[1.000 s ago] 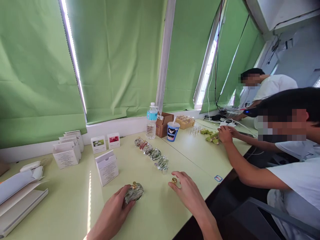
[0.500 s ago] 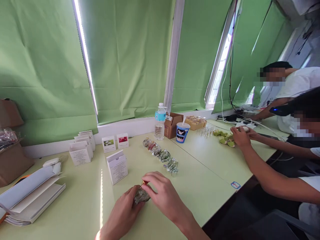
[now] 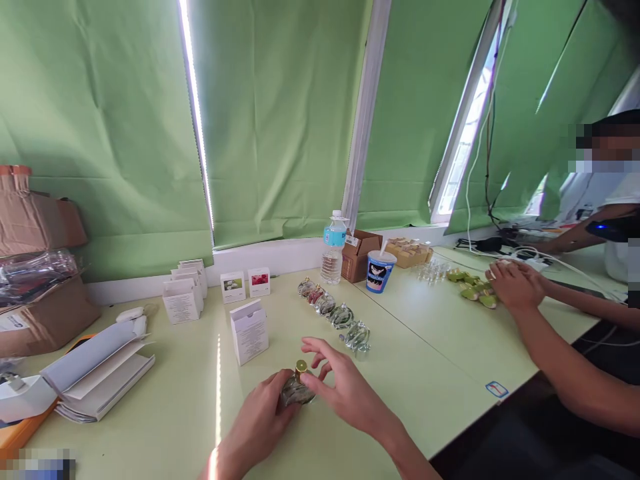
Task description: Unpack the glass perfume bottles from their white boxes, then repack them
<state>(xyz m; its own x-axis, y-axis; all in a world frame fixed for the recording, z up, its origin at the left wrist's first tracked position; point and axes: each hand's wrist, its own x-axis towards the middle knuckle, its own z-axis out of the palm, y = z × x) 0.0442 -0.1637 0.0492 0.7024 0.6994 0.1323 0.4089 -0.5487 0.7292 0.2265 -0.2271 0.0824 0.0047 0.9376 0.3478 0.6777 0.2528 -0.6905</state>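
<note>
A small rounded glass perfume bottle (image 3: 299, 393) stands on the pale green table (image 3: 430, 347) near its front edge. My left hand (image 3: 260, 421) wraps round the bottle's body from the left. My right hand (image 3: 340, 390) pinches the gold cap (image 3: 301, 366) on top of the bottle with thumb and forefinger, its other fingers raised. A row of several similar glass bottles (image 3: 336, 315) runs away from my hands towards the back. An upright white carton (image 3: 249, 331) stands just behind my left hand.
More white cartons (image 3: 186, 293) and two picture cards (image 3: 246, 285) stand at the back left. Flat folded boxes (image 3: 100, 370) lie at the left. A water bottle (image 3: 333, 249), brown box (image 3: 358, 255) and paper cup (image 3: 379, 269) stand behind. Two other people sit at the right, one with hands (image 3: 515, 283) by green pieces (image 3: 473, 285).
My right hand came from the table on the right, where it touched the gold cap, over to the bottle, and now holds the cap on its top. The view swung left.
</note>
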